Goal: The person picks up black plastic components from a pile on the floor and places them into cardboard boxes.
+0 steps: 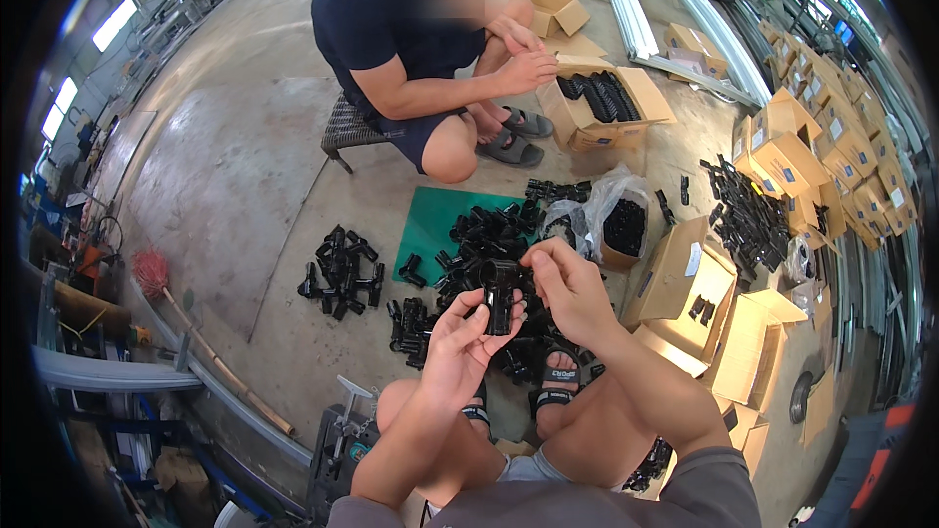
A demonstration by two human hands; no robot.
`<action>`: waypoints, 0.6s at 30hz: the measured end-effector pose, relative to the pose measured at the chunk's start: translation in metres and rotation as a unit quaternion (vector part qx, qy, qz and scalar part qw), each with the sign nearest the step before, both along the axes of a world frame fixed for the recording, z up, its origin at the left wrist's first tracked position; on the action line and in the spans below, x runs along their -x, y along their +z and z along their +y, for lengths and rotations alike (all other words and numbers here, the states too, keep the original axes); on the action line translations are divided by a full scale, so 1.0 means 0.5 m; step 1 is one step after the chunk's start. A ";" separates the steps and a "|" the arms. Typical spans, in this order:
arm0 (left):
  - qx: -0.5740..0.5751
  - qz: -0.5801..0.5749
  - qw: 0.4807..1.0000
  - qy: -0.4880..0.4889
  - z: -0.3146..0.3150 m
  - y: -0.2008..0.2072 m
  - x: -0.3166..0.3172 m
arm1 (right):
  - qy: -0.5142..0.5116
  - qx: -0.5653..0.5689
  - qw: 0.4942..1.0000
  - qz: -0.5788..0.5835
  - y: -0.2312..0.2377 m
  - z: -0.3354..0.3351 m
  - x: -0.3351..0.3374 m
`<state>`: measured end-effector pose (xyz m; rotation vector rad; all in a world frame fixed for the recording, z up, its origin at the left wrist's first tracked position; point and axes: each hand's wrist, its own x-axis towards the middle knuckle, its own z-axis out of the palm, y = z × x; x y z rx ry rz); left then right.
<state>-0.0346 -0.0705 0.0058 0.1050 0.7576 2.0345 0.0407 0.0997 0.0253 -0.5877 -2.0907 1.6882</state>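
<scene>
My left hand (460,337) and right hand (567,284) both grip a black plastic fitting (499,295) above the floor pile of fittings (479,235); I judge assembly underway, next needing firm, aligned pressing.

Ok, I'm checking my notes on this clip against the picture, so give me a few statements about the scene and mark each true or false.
1. Both hands, left hand and right hand, hold one black plastic fitting. True.
2. The green mat lies bare. False: black fittings are piled on its right part.
3. A second person sits across the floor, hands at an open cardboard box. True.
4. That box is empty. False: it holds rows of black parts.
5. The person wears closed boots. False: open sandals show below the hands.
</scene>
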 end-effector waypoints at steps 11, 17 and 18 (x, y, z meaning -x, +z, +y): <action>0.134 0.220 0.966 -0.031 0.016 -0.019 -0.046 | 0.093 -0.087 0.989 -0.078 0.043 0.012 -0.034; 0.156 0.323 0.933 -0.012 0.016 -0.005 -0.062 | 0.007 -0.122 0.985 -0.124 0.046 0.141 -0.162; 0.157 0.313 0.936 -0.037 0.014 0.005 -0.057 | -0.030 -0.107 0.981 -0.159 0.033 0.175 -0.219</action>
